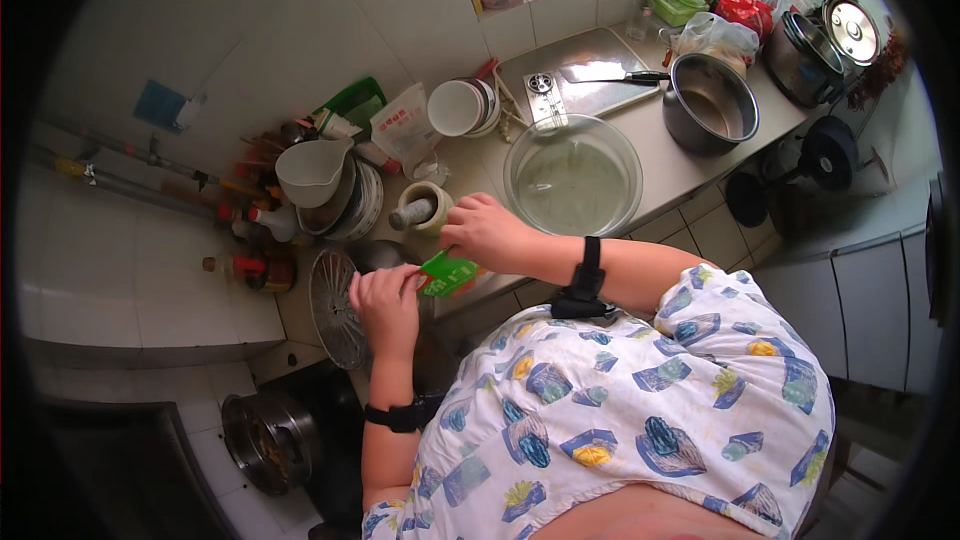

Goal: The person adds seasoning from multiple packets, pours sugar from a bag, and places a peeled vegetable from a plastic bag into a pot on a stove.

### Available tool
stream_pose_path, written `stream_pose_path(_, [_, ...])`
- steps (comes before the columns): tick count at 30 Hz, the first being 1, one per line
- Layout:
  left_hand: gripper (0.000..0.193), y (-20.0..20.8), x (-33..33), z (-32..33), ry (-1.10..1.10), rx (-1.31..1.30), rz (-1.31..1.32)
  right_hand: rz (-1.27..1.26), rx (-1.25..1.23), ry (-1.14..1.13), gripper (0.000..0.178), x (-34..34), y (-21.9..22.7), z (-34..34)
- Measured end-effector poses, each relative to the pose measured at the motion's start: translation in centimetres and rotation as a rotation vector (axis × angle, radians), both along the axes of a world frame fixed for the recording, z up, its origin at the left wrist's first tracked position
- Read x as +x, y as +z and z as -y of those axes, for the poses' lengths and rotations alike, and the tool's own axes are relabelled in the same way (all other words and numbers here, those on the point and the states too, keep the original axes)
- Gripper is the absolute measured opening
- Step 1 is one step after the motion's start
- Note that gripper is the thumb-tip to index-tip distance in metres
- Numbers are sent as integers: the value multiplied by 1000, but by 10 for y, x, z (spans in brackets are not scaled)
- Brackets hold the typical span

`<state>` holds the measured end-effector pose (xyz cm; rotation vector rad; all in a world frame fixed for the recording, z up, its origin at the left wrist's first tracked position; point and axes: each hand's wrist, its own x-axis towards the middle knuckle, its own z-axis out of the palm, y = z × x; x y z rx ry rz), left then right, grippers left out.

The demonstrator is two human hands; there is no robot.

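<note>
Between my two hands is a small green packet [447,277] with white print. My left hand [386,298] grips its left end, and my right hand [487,232] pinches its upper right edge. Just beyond the packet stands a pale stone mortar [437,220] with a grey pestle [412,213] leaning in it. To the right of my right hand sits a large clear bowl [573,180] holding cloudy, pale liquid. Below my left hand is a round wire rack or strainer [333,305]. Whether the packet is torn cannot be made out.
A cutting board [605,70] carries a knife [615,74] and a metal grater [544,98]. Right of it stand a deep metal pot [708,105] and a pressure cooker [803,58]. Stacked bowls [457,108] and a white pouring bowl [312,173] line the wall. A lidded pot [268,442] rests lower left.
</note>
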<state>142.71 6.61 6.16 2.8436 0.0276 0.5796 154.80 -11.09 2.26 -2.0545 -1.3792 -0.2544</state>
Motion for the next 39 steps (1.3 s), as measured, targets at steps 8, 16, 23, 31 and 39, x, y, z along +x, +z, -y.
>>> stream_pose_path(8, [13,2,50,49,-36,33,-47,-21,-55,-1,8,33,-6,19])
stream_pose_path(16, [12,7,55,74,64,84,7,-65,-5,47,10,65,-10,59])
stream_pose_path(23, [9,-5,79,86,-20,45,-26,-106,14,92,12,70,-10,56])
stream_pose_path(31, [6,-10,38,39,118,15,-43,-88,60,107,12,64,-14,61])
stream_pose_path(39, [23,2,29,45,193,15,83,-132,-84,134,17,51,-2,25])
